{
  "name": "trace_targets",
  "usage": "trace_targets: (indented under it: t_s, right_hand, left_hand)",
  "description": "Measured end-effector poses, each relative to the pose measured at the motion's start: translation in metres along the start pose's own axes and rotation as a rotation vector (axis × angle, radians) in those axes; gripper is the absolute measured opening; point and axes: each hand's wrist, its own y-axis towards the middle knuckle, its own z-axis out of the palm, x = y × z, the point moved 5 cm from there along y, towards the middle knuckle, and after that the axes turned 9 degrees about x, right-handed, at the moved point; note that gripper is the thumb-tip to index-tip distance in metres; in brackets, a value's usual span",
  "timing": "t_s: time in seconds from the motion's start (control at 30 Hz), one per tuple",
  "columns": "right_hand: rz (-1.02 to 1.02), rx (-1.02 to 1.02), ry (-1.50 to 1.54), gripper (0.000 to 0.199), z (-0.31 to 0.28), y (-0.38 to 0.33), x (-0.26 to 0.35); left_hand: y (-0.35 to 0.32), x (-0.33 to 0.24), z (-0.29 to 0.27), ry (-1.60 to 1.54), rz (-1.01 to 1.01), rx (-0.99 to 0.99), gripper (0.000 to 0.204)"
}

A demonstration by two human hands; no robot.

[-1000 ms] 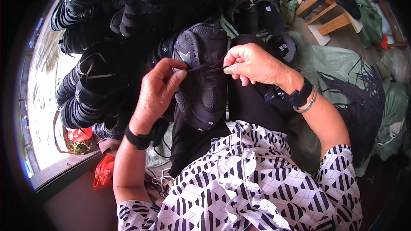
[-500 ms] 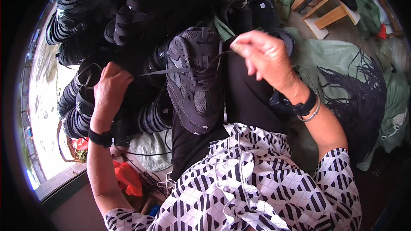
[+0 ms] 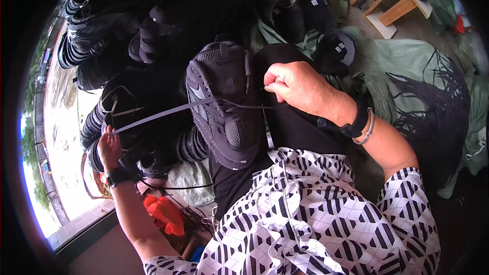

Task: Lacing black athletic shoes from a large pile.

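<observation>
A dark grey sneaker (image 3: 224, 107) rests across my lap, its toe toward me. My left hand (image 3: 109, 148) is out to the left, its fingers closed on a flat grey shoelace (image 3: 163, 115). The lace stretches taut from there to the eyelets across the shoe's tongue. A shorter lace end (image 3: 254, 106) sticks out to the right of the shoe. Just above that end is my right hand (image 3: 300, 89), fingers curled into a pinch. What it holds, if anything, is hidden.
Many black shoes (image 3: 102, 35) are stacked at the left and back. A bundle of dark laces (image 3: 433, 91) lies on green sacking (image 3: 397, 56) at the right. A wooden stool (image 3: 397, 10) stands at the back right. A red bag (image 3: 163, 214) sits at the lower left.
My left hand has moved outward and toward me, drawing out a longer stretch of shoelace. My right hand has shifted down and left, and the shorter lace end now lies below its fingers.
</observation>
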Motion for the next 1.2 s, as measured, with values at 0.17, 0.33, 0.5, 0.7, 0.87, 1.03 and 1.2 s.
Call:
trace_targets:
  t_s: [0.17, 0.33, 0.5, 0.7, 0.87, 1.03, 1.2]
  right_hand:
    - [0.002, 0.009, 0.120, 0.010, -0.001, -0.001, 0.003]
    - [-0.007, -0.117, 0.147, 0.008, -0.001, -0.003, -0.007]
    - [-0.106, -0.206, -0.088, 0.006, 0.009, 0.004, -0.005]
    - [-0.286, -0.237, -0.356, 0.007, 0.017, -0.002, 0.012]
    - [0.109, -0.011, 0.253, 0.013, 0.009, 0.007, 0.000]
    - [-0.338, -0.158, -0.654, 0.010, 0.018, -0.002, 0.010]
    - [-0.232, -0.195, -0.328, 0.008, 0.006, 0.011, 0.007]
  left_hand:
    - [-0.019, -0.086, -0.167, 0.026, -0.084, 0.129, 0.018]
    - [-0.028, -0.026, -0.026, 0.404, 0.021, 0.092, 0.029]
    - [-0.158, 0.110, 0.176, 0.589, -0.578, 0.378, 0.048]
    - [-0.182, 0.205, 0.257, 0.073, -0.850, 0.891, 0.051]
    - [-0.164, 0.197, 0.261, 0.118, -0.605, 0.772, 0.029]
    - [-0.134, 0.158, 0.224, -0.188, -0.325, 0.354, 0.014]
    - [-0.037, 0.032, 0.060, 0.262, 0.009, 0.309, 0.016]
